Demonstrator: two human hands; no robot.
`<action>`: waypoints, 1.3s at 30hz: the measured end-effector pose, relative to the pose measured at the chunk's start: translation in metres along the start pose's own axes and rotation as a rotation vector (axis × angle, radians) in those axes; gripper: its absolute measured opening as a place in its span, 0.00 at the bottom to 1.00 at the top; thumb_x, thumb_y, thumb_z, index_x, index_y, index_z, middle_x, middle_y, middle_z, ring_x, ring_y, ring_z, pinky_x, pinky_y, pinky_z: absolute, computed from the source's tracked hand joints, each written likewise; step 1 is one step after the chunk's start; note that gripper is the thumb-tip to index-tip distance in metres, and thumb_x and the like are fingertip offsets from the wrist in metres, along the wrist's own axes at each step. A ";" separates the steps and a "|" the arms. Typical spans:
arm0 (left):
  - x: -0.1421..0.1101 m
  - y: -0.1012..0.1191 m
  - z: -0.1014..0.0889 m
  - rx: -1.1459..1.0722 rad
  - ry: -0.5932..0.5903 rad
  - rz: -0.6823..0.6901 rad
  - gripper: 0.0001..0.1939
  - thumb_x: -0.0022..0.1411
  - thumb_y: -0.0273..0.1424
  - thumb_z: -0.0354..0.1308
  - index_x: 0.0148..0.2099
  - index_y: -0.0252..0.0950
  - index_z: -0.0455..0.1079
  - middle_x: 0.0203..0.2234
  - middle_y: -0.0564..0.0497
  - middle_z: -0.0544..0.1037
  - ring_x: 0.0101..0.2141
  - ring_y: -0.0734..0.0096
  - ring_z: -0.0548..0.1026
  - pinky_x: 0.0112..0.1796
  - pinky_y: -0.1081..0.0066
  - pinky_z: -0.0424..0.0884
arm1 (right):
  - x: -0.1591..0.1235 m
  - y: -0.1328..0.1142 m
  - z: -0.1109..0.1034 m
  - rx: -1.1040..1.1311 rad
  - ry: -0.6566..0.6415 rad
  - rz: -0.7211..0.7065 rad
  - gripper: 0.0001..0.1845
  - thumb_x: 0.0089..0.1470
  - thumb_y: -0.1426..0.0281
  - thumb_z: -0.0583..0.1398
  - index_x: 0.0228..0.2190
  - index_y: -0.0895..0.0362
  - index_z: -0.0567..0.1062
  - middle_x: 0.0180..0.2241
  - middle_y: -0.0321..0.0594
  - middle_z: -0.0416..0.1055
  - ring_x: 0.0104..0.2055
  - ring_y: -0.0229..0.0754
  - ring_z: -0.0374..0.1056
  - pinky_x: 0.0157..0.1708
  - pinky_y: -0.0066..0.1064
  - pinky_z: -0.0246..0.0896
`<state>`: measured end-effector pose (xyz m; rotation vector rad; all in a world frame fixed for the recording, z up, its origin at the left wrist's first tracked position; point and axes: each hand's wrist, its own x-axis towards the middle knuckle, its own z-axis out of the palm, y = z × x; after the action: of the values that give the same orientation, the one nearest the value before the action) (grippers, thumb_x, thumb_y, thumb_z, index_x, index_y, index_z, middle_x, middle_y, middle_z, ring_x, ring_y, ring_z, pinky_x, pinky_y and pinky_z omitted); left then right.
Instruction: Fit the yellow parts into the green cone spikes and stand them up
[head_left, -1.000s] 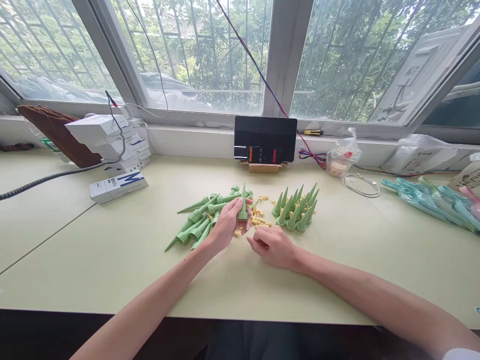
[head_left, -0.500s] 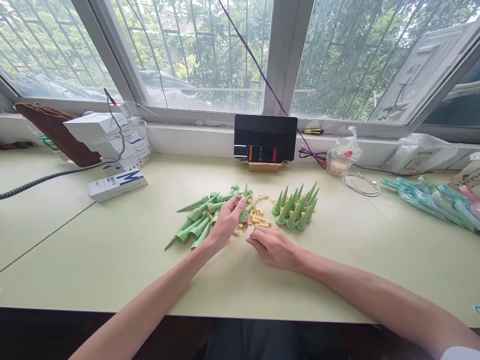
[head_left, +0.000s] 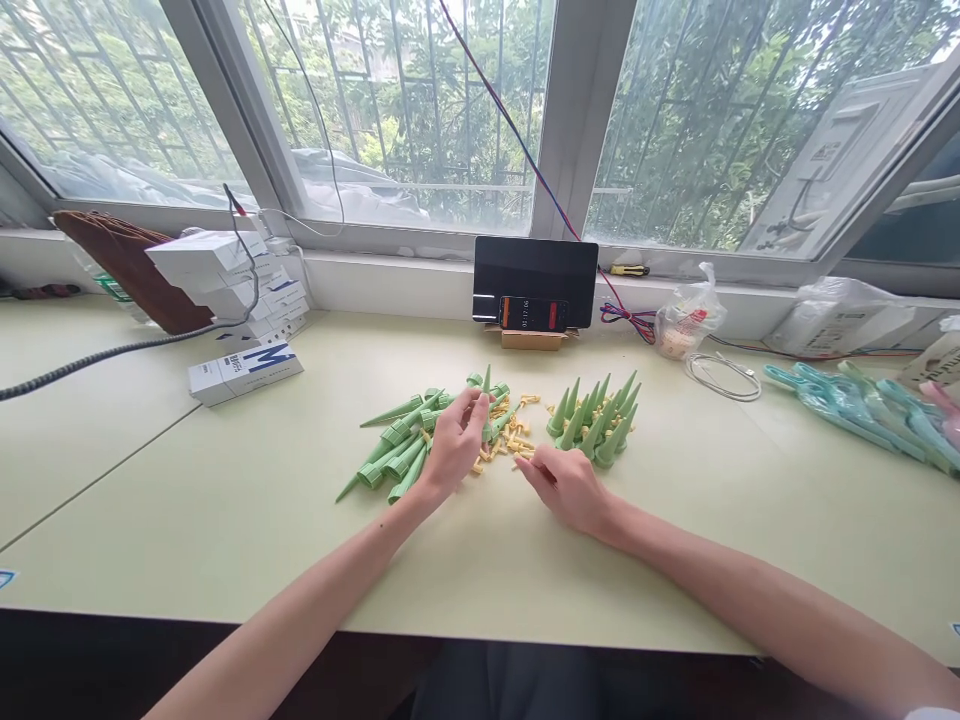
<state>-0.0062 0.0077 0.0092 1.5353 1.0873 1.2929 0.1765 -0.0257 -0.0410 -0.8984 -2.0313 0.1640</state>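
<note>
My left hand [head_left: 457, 445] is closed around a green plastic watering spike [head_left: 487, 380], whose tip points up past the fingers; its lower part is hidden. Under and left of that hand lies a pile of loose green watering spikes [head_left: 390, 452] with ribbed caps. Small yellow plastic valves [head_left: 516, 440] are scattered between the hands. My right hand [head_left: 566, 487] has its fingers pinched at the near edge of these valves; what is between the fingertips cannot be made out. Behind it, a group of green watering spikes [head_left: 592, 425] stands upright on their caps, with yellow bits among them.
A phone [head_left: 532, 314] showing a timer leans on a black tablet [head_left: 536, 268] at the back. White boxes [head_left: 244, 372] stand at the left. A tied plastic bag [head_left: 686, 318], a coiled white cable [head_left: 724, 378] and wrapped teal items [head_left: 847, 405] lie at the right.
My right hand has moved right and a little forward, its fingertips now at the yellow valves. My left hand still holds the spike, near the same place. The view has shifted slightly.
</note>
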 end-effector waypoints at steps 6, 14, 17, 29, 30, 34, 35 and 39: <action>-0.003 -0.001 -0.001 0.167 0.101 0.080 0.17 0.67 0.45 0.52 0.38 0.36 0.71 0.24 0.54 0.66 0.18 0.79 0.54 0.17 0.75 0.52 | -0.003 -0.006 0.001 -0.062 0.066 0.023 0.22 0.67 0.68 0.51 0.20 0.55 0.60 0.15 0.30 0.55 0.17 0.32 0.45 0.19 0.29 0.41; -0.001 0.005 -0.001 0.144 0.167 0.093 0.16 0.64 0.44 0.56 0.38 0.36 0.75 0.25 0.52 0.71 0.21 0.75 0.62 0.20 0.75 0.58 | 0.001 -0.010 -0.002 -0.028 -0.019 0.108 0.16 0.66 0.72 0.51 0.53 0.53 0.67 0.42 0.43 0.75 0.29 0.37 0.70 0.31 0.29 0.65; -0.001 0.006 -0.001 0.118 0.138 0.090 0.16 0.63 0.44 0.57 0.38 0.36 0.75 0.25 0.52 0.72 0.20 0.76 0.62 0.20 0.74 0.58 | 0.002 -0.006 -0.003 -0.083 -0.052 0.110 0.14 0.66 0.72 0.51 0.51 0.53 0.70 0.46 0.45 0.73 0.30 0.38 0.71 0.31 0.30 0.66; -0.002 0.006 0.000 0.153 0.040 0.049 0.17 0.65 0.45 0.55 0.37 0.36 0.72 0.24 0.52 0.76 0.16 0.79 0.58 0.17 0.75 0.52 | 0.006 -0.005 -0.008 -0.168 -0.195 0.102 0.12 0.63 0.75 0.52 0.45 0.55 0.72 0.38 0.42 0.70 0.28 0.37 0.66 0.28 0.27 0.61; -0.003 0.006 0.000 0.156 0.034 0.040 0.17 0.65 0.45 0.55 0.37 0.36 0.72 0.25 0.52 0.76 0.16 0.79 0.58 0.17 0.75 0.52 | 0.006 -0.004 -0.008 -0.171 -0.212 0.096 0.11 0.63 0.75 0.52 0.45 0.54 0.72 0.37 0.41 0.70 0.28 0.37 0.66 0.28 0.27 0.60; -0.003 0.005 0.000 0.146 0.000 0.016 0.17 0.65 0.45 0.55 0.36 0.36 0.70 0.26 0.51 0.77 0.17 0.79 0.58 0.16 0.75 0.53 | 0.006 -0.003 -0.010 -0.193 -0.272 0.078 0.11 0.63 0.74 0.53 0.44 0.54 0.72 0.38 0.41 0.68 0.26 0.35 0.63 0.26 0.26 0.57; -0.003 0.004 0.000 0.135 -0.016 0.012 0.17 0.65 0.45 0.54 0.35 0.36 0.69 0.27 0.51 0.77 0.17 0.79 0.59 0.17 0.76 0.54 | 0.006 -0.003 -0.010 -0.200 -0.282 0.076 0.10 0.63 0.74 0.53 0.44 0.54 0.71 0.38 0.41 0.67 0.26 0.35 0.62 0.25 0.26 0.56; -0.003 0.003 0.002 0.068 -0.078 -0.036 0.16 0.66 0.45 0.53 0.36 0.36 0.67 0.26 0.51 0.76 0.17 0.79 0.59 0.17 0.77 0.56 | 0.006 -0.004 -0.010 -0.226 -0.320 0.074 0.09 0.64 0.73 0.52 0.43 0.54 0.70 0.38 0.41 0.65 0.24 0.33 0.59 0.23 0.26 0.51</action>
<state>-0.0043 0.0044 0.0110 1.5956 1.1140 1.1732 0.1801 -0.0263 -0.0292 -1.1482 -2.3472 0.1264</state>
